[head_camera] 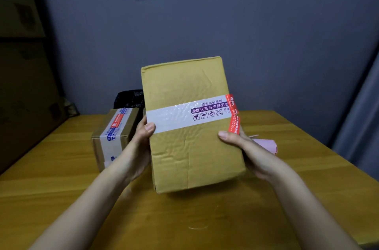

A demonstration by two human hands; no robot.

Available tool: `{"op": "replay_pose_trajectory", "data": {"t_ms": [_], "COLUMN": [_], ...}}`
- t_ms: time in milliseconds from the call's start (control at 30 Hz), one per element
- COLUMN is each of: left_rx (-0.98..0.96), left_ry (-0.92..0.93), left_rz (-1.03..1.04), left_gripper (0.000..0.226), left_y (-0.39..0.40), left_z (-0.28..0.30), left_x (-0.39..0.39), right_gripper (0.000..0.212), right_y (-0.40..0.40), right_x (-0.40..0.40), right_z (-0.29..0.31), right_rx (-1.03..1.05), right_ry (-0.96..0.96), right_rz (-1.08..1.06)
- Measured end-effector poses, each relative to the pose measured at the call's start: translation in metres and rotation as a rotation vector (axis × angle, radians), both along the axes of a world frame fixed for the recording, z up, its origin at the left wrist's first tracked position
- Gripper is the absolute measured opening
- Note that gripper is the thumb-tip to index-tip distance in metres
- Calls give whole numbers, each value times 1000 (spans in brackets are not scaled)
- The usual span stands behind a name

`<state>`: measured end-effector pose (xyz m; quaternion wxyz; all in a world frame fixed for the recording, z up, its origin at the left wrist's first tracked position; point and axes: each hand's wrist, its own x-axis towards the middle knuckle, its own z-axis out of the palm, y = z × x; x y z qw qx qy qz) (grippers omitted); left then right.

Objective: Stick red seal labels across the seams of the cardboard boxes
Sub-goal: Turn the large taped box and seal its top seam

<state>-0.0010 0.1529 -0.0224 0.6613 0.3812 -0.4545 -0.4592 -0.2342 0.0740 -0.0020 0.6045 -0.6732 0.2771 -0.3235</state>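
Two hands, left (141, 137) and right (242, 143), gripping box (190, 126) by its sides, thumbs over front, lifted above table (307, 167), likely to check red label (232, 114) wrapping box's right edge.

Hands, pair, raised

Left hand (141, 143) and right hand (244, 147) are extended forward on bare forearms, palms turned inward, thumbs laid flat, something clasped between them.
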Motion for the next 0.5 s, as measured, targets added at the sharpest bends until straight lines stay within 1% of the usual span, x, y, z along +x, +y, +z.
{"op": "replay_pose_trajectory", "data": {"t_ms": [67,100,133,200,267,333,400,433,467,500], "left_rx": [46,67,84,85,44,-38,-94,-102,-101,-100], "left_ry": [8,-14,-57,-161,-213,-193,-171,-165,-187,-244], "left_rz": [-22,-39,-53,-75,-67,-31,39,72,91,92], "left_gripper": [121,122,121,119,127,139,136,137,139,136], "left_y": [1,1,2,4,5,8,10,10,12,13], "left_z": [-1,-1,-1,1,7,21,39,47,53,58], "left_x": [1,3,5,7,5,3,10,17,24,32], "right_gripper": [85,88,90,87,93,86,75,73,73,76], "right_y": [0,0,0,-3,-6,-6,-3,-4,-1,-1], "right_x": [-2,-4,-8,-18,-32,-46,-57,-61,-62,-62], "right_z": [1,1,4,10,18,28,41,46,53,59], "right_rx": [-19,-32,-31,-63,-116,-134,-210,-255,-290,-285], "right_ry": [26,47,62,83,125,154,214,249,294,328], "right_rz": [12,14,2,-21,-9,45,108,155,179,199]}}
